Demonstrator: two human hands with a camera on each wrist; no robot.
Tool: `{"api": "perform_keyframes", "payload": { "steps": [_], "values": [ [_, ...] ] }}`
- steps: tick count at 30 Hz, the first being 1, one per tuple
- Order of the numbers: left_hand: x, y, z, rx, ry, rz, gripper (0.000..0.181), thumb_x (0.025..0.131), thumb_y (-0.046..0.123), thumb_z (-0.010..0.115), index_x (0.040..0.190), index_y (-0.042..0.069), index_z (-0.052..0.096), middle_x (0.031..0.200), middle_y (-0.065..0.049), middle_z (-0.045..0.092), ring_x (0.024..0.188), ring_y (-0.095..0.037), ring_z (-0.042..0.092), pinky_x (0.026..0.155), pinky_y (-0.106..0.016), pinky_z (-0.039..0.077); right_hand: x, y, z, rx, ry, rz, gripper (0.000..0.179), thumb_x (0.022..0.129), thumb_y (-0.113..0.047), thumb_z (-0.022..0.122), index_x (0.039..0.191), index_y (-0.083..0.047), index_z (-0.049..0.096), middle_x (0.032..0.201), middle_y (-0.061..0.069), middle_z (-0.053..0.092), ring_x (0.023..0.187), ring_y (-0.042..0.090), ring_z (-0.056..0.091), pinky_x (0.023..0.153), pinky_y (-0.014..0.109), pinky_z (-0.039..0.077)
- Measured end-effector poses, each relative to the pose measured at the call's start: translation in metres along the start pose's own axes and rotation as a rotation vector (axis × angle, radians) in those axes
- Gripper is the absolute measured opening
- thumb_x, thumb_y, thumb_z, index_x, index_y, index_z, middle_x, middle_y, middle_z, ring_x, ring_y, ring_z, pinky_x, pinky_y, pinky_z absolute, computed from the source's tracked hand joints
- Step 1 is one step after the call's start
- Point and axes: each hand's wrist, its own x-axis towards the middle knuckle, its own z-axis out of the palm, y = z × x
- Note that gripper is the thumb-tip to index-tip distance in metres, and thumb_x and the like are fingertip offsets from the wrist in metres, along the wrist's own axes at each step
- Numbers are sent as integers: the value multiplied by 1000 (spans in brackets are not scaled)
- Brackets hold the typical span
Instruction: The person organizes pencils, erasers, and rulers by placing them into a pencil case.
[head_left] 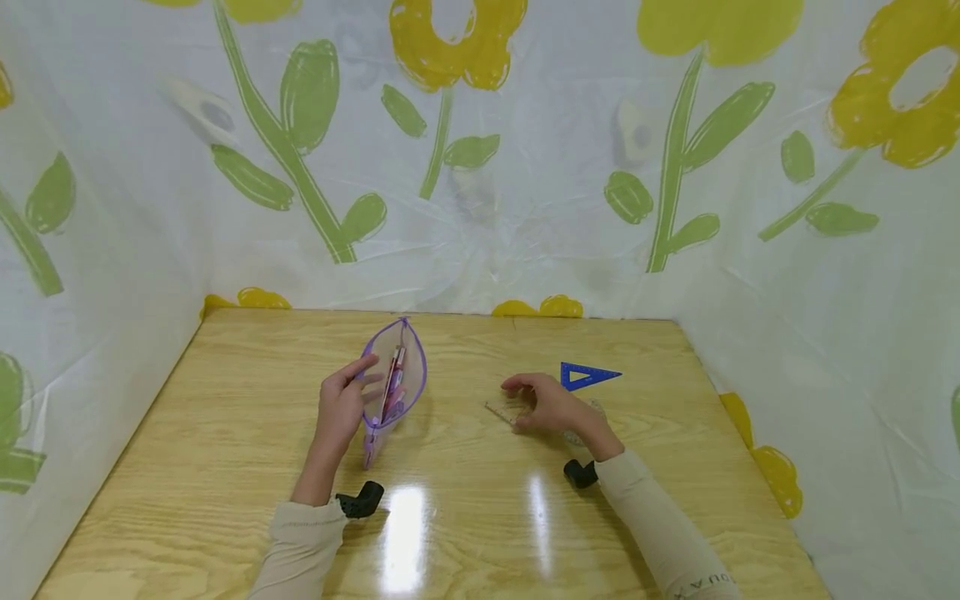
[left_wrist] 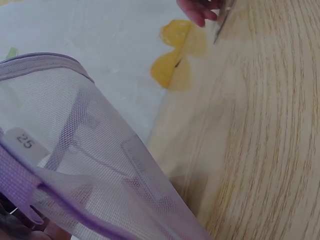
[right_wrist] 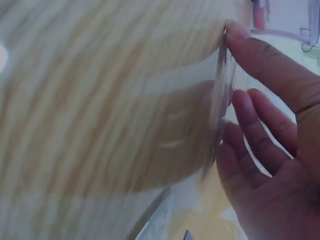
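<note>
My left hand (head_left: 342, 407) grips the side of a purple-edged mesh pencil pouch (head_left: 420, 379), its fingers over the rim. The pouch stands with its mouth spread wide; several pens (head_left: 392, 383) and pinkish items lie inside. In the left wrist view, the white mesh wall (left_wrist: 110, 145) and a "25" tag (left_wrist: 26, 142) show. Over the table to the right, my right hand (head_left: 551, 404) pinches a thin clear plastic piece with scale marks (head_left: 498, 412) between thumb and fingers. The right wrist view has this clear piece (right_wrist: 220, 105) nearly edge-on.
A blue set square (head_left: 592, 377) lies just beyond my right hand. Partly hidden under the right wrist is a clear, patterned item (head_left: 576, 437). White flowered cloth (head_left: 487, 233) walls the wooden table (head_left: 247, 417) at the back and both sides.
</note>
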Motion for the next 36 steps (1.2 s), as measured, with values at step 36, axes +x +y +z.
{"api": "perform_keyframes", "payload": {
  "steps": [36],
  "values": [
    [2,-2,5,-2,-2,-3,49,103,-4,23,147,-9,45,153,-21,46,130,-40,55,96,-23,58,-23,3,-5,49,53,15,18,100,-11,63,115,-6,71,100,4,67,83,15,59,66,28,55]
  ]
}}
